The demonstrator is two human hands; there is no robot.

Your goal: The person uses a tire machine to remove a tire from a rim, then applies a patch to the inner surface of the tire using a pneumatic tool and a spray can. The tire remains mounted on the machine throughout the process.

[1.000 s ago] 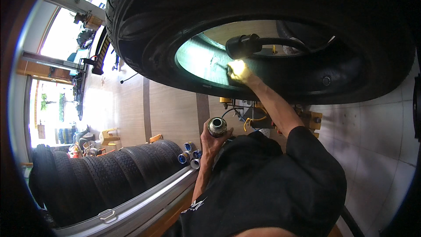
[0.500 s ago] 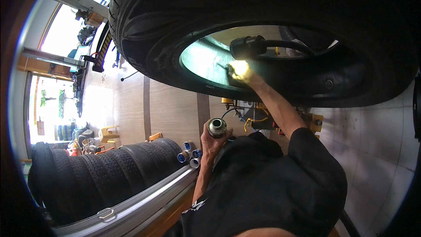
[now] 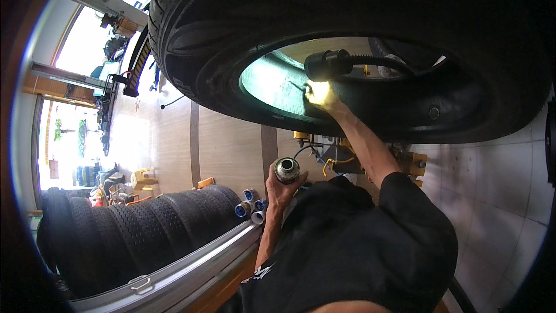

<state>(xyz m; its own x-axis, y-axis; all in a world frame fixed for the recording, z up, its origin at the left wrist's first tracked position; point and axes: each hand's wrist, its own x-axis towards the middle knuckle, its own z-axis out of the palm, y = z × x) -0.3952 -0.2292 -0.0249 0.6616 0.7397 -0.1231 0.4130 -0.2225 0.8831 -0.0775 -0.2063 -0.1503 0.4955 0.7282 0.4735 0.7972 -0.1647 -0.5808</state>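
Note:
A large black tyre hangs in front of me, its central opening facing me. My right hand reaches into that opening, brightly lit and closed around a thin dark stick-like tool. The tool's tip is at the lit inner wall; glare hides whether it touches. Just above this hand sits a black lamp head on a flexible neck. Lower down, my left hand is wrapped round a small metal can held upright, its round mouth uncovered.
A row of black tyres stands at lower left behind a metal rail. Several blue-and-white rolls are beside the rail's end. Yellow machine parts and a hose lie below the tyre. A yellow stool stands farther left.
My right hand and the tool have shifted slightly to the right along the inner wall. The tyre also sits a touch farther right in view. My left hand still holds the can.

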